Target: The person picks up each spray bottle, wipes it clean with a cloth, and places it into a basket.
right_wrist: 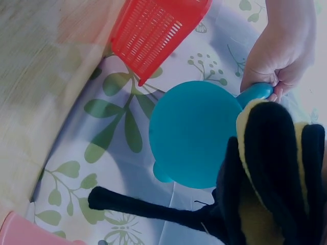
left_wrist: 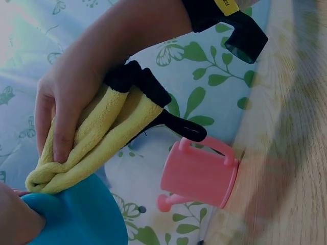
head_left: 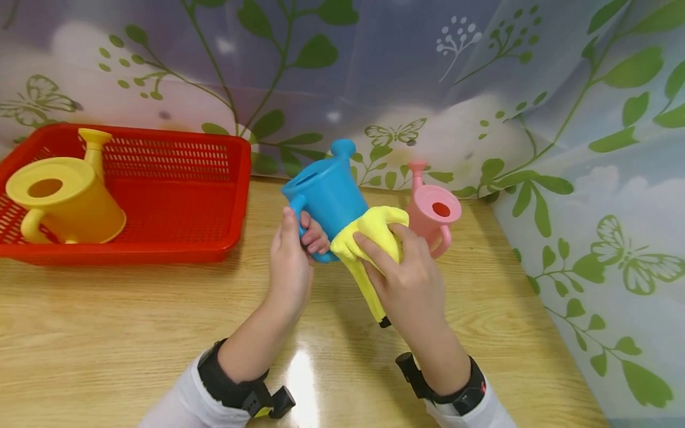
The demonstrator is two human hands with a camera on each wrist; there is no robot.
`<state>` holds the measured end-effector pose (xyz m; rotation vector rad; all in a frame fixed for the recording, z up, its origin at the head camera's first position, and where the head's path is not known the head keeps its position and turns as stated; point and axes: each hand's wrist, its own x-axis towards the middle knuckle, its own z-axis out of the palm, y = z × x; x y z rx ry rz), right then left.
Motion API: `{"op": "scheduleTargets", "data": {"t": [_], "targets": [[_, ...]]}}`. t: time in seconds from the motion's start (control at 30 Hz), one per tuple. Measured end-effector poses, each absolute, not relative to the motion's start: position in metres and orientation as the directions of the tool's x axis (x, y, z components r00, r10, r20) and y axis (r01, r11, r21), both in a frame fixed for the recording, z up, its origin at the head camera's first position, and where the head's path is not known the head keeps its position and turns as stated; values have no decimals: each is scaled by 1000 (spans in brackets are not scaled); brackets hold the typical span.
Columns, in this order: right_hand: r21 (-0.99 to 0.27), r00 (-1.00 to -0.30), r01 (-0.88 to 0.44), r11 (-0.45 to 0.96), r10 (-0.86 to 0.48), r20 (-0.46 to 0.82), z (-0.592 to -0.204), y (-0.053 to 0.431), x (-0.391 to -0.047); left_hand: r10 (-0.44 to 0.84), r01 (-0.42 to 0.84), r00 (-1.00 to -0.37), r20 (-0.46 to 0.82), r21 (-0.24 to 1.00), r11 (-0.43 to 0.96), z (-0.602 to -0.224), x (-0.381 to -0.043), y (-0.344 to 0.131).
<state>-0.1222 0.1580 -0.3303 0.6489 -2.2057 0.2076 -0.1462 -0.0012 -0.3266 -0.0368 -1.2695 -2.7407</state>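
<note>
Blue watering can and yellow cloth in two hands. In the head view, the blue watering can is held tilted between the hands, its spout pointing away from the person. The left hand grasps the can's handle, thumb and fingers curled closely round it. The right hand grips the yellow cloth with bent fingers spread over its folds, holding it against the lower part of the can; one strip of cloth hangs down to a black tip. To the left on the wooden table, a red basket contains a yellow watering can; this can is seen in the head view only. A pink watering can stands on the right, near the cloth.

The left wrist view adds the side of the pink can, with its handle and spout, and the black ends of the folded cloth. The right wrist view alone shows the blue can's round base face-on, raised clear of the table; here the cloth's dark edging hides most of the right hand, so its fingers cannot be judged from this side.
</note>
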Motion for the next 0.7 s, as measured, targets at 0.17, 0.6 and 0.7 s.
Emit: {"op": "scheduleTargets", "data": {"t": [0.17,0.6,0.7], "targets": [[58,-535,-508,859,-368,760,-328,154,-125,-87,150,-989,123,750,-644,-329,-145,-1],[48,-504,-519,854,-350,790,-311,142,-140,-24,85,-995,93,732,-676,-334,-143,8],[52,-484,-519,853,-343,805,-309,137,-144,-18,96,-994,110,757,-646,-335,-142,9]]}}
